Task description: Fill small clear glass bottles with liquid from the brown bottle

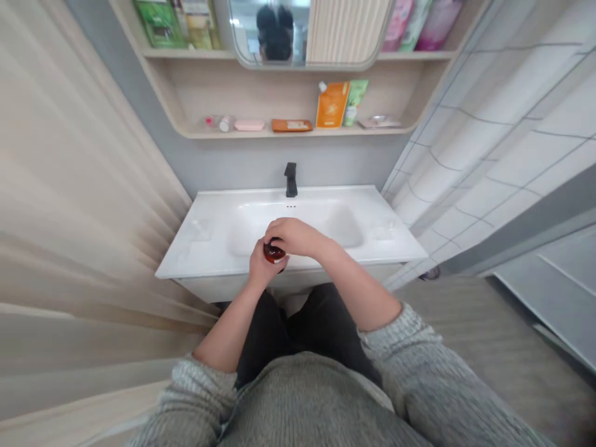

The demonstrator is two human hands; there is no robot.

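Note:
My left hand [261, 266] is wrapped around a dark amber bottle [274, 252] with a dark top, just over the front edge of the sink. My right hand [294, 236] lies across the top of the bottle, its fingers curled over and gripping the upper end. Most of the bottle's body is hidden by the hands, and its label cannot be read. Behind both hands is the white basin [347, 226].
A black faucet [291, 180] rises behind the basin. The shelf above holds an orange pouch [332, 105], a green tube [356, 102], a pink case [249, 125] and an orange tray [292, 126]. A mirror [344, 31] hangs higher up. Curtains flank the left, white tiles the right.

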